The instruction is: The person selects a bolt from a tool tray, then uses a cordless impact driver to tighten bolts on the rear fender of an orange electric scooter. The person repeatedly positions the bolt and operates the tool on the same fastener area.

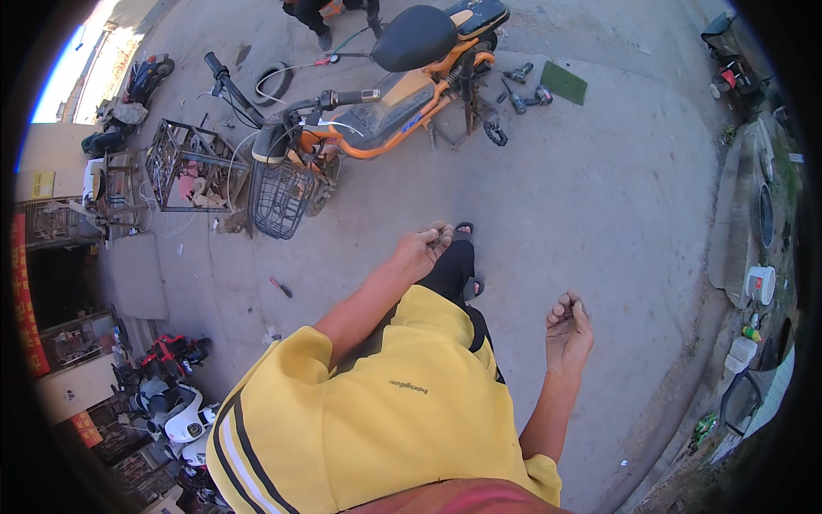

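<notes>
My left hand (425, 244) hangs loosely curled over my dark trousers (449, 267), with nothing visible in it. My right hand (568, 338) is off to the right over bare concrete, palm partly showing, fingers loosely bent, nothing visible in it. Neither touches any object I can make out. Ahead of me an orange electric bike (385, 116) with a black seat and wire front basket (278, 197) stands on the ground, with hoses near its front.
A person (317, 17) crouches behind the bike. Power tools (522, 98) lie near a green mat (563, 81). A tire (272, 80) and metal cage (184, 163) are upper left; a red-handled tool (280, 285) lies left. Parked scooters (180, 411) line lower left; containers (758, 283) edge the right.
</notes>
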